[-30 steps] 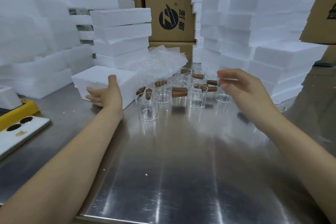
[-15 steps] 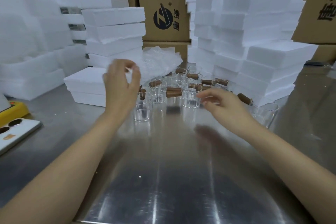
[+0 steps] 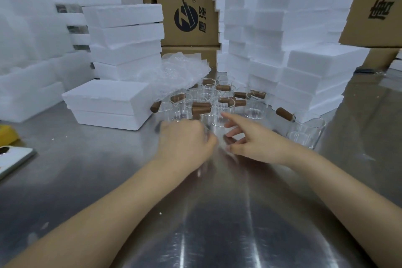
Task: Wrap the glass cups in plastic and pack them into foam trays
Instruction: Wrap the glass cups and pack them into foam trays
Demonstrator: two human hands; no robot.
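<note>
Both hands low in front of the glass cups (image 3: pixel 219 104) on the metal surface (image 3: pixel 217 213).

Cups with brown handles stand upright in a cluster at mid-surface. Left hand (image 3: pixel 185 139) just in front of the cups, knuckles up, fingers curled under and blurred; cannot tell whether its grip has anything. Right hand (image 3: pixel 256 139) just beside it, index finger stretched toward the cups, other fingers loosely bent, grip on nothing. Bubble wrap (image 3: pixel 174 74) lies just behind and left of the cups. 2 stacked foam trays (image 3: pixel 104 98) sit left of the cups. 1 lone cup (image 3: pixel 304 132) stands apart to their right.
</note>
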